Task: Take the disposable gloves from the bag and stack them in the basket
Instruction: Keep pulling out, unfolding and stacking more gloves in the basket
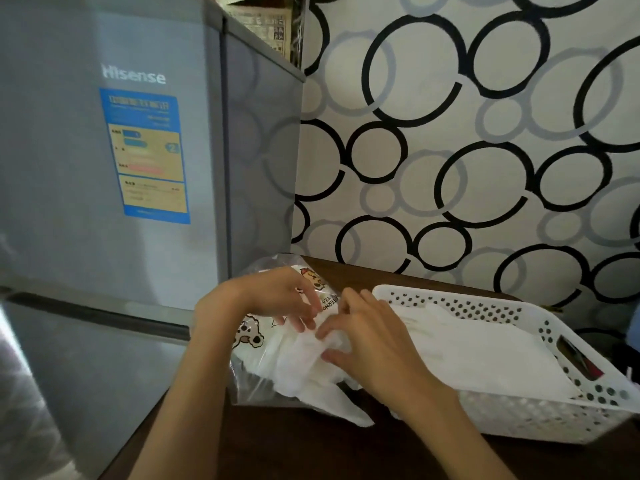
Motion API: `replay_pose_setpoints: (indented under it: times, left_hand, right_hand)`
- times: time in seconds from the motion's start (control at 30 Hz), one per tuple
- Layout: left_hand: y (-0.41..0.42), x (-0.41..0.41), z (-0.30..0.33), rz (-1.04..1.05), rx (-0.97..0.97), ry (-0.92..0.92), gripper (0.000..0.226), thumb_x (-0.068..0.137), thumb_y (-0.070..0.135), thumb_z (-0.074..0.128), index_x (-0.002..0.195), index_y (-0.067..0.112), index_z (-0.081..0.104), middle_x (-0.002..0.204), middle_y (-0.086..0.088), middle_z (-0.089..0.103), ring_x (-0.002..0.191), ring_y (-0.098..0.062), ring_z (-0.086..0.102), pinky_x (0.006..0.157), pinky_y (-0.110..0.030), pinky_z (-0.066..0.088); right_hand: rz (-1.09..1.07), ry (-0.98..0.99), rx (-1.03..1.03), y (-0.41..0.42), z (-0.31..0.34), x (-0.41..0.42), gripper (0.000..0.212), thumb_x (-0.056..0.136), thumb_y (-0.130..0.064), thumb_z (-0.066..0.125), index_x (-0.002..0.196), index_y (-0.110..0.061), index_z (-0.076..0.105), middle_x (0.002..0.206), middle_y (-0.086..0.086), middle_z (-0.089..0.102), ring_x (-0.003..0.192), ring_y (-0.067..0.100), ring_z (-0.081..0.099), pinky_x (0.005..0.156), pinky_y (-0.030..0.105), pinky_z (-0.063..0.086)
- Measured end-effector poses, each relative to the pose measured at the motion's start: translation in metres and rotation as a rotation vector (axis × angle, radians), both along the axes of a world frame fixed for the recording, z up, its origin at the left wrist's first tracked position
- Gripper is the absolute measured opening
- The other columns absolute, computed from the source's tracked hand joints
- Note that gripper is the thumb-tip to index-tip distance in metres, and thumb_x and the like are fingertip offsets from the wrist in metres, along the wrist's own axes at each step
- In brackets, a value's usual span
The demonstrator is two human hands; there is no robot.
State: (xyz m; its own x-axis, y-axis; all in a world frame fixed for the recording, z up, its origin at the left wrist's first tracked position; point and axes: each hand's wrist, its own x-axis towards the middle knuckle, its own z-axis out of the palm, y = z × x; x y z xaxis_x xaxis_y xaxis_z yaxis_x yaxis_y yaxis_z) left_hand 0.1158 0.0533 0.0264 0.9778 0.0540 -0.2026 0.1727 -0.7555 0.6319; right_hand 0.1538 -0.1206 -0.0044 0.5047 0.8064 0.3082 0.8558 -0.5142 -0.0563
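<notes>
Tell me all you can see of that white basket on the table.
The white basket looks like plastic: a shallow rectangular tray with rows of round holes through its walls and a handle slot in its right end. It sits flat on the dark wooden table, right of the bag, near the patterned wall. A flat stack of thin white gloves lies inside.

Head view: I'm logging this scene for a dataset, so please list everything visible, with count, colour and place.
Bag: one, clear with cartoon bears, on table left of basket.
Gloves: a bunch, translucent white, spilling from bag.
Basket: one, white perforated, right, holding stacked white gloves.
Table: one, dark brown.
Fridge: one, grey, left.
Wall: black and grey circles.
Left hand: on bag.
Right hand: pinching gloves.
</notes>
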Motion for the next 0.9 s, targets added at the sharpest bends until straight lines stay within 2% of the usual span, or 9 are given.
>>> replay_pose_setpoints:
  times: [0.07,0.13,0.27,0.4,0.6,0.67,0.73,0.8,0.9]
  left_hand:
    - [0.007,-0.002,-0.001,0.018,0.043,-0.035,0.011,0.091,0.019,0.063,0.098,0.026,0.065,0.098,0.004,0.073,0.085,-0.004,0.067,0.075,-0.021,0.052]
    - [0.013,-0.004,-0.002,0.033,0.049,-0.060,0.013,0.086,0.020,0.069,0.094,0.030,0.066,0.093,0.012,0.072,0.088,-0.004,0.066,0.084,-0.025,0.052]
    - [0.017,-0.002,-0.009,0.051,0.051,-0.067,0.017,0.081,0.015,0.074,0.092,0.027,0.069,0.090,0.014,0.070,0.085,-0.005,0.065,0.086,-0.029,0.054]
    - [0.018,0.001,-0.010,0.049,0.101,-0.078,0.030,0.079,0.018,0.077,0.107,0.025,0.069,0.103,0.012,0.070,0.094,-0.008,0.065,0.092,-0.032,0.053]
    - [-0.011,-0.017,0.021,-0.179,0.057,-0.196,0.064,0.069,0.035,0.084,0.123,0.043,0.052,0.119,0.029,0.057,0.111,0.011,0.051,0.095,-0.012,0.042]
    - [-0.021,-0.019,0.025,-0.212,0.037,-0.216,0.056,0.072,0.039,0.080,0.122,0.042,0.055,0.118,0.031,0.058,0.109,0.013,0.052,0.095,-0.010,0.042]
    - [-0.024,-0.015,0.025,-0.164,0.029,-0.290,0.031,0.082,0.038,0.072,0.112,0.036,0.065,0.109,0.023,0.067,0.102,0.008,0.060,0.097,-0.022,0.047]
    - [-0.021,-0.012,0.025,-0.026,0.025,-0.398,0.008,0.089,0.036,0.064,0.091,0.032,0.071,0.091,0.015,0.072,0.087,0.002,0.066,0.091,-0.036,0.054]
    - [-0.017,-0.009,0.026,0.133,0.013,-0.524,0.018,0.092,0.037,0.059,0.086,0.026,0.071,0.078,0.012,0.073,0.077,-0.002,0.068,0.086,-0.041,0.055]
  right_hand:
    - [0.012,0.056,0.064,-0.001,0.001,0.000,0.022,0.086,-0.039,0.065,0.108,-0.037,0.068,0.113,-0.014,0.047,0.096,0.004,0.036,0.079,0.019,0.030]
    - [0.023,0.253,0.210,-0.008,0.006,0.004,0.010,0.080,-0.032,0.072,0.090,-0.035,0.071,0.101,-0.019,0.051,0.086,0.002,0.043,0.074,0.019,0.037]
    - [0.008,0.616,0.525,-0.024,0.018,0.015,0.016,0.073,-0.014,0.078,0.070,-0.028,0.069,0.089,-0.015,0.067,0.074,0.011,0.059,0.068,0.019,0.047]
    - [-0.080,0.863,0.727,-0.038,0.032,0.026,0.007,0.081,-0.011,0.071,0.078,-0.016,0.068,0.065,-0.011,0.069,0.055,0.001,0.058,0.052,0.013,0.042]
    - [-0.141,1.069,0.887,-0.040,0.031,0.030,0.009,0.086,-0.012,0.065,0.096,-0.013,0.065,0.076,0.001,0.073,0.063,0.007,0.066,0.053,0.017,0.047]
    - [-0.145,1.124,0.980,-0.039,0.032,0.030,0.011,0.086,-0.011,0.066,0.096,-0.010,0.064,0.076,0.002,0.073,0.065,0.011,0.068,0.055,0.017,0.051]
    - [-0.138,1.139,1.013,-0.040,0.034,0.031,0.013,0.086,-0.008,0.065,0.099,-0.010,0.063,0.080,0.004,0.074,0.068,0.013,0.070,0.058,0.017,0.053]
    - [-0.128,1.148,1.018,-0.045,0.036,0.035,0.019,0.085,-0.003,0.065,0.103,-0.010,0.062,0.088,0.007,0.074,0.071,0.015,0.071,0.063,0.018,0.055]
    - [-0.142,1.050,0.874,-0.055,0.040,0.042,0.031,0.080,-0.007,0.072,0.109,-0.011,0.062,0.095,0.007,0.072,0.077,0.016,0.072,0.068,0.020,0.057]
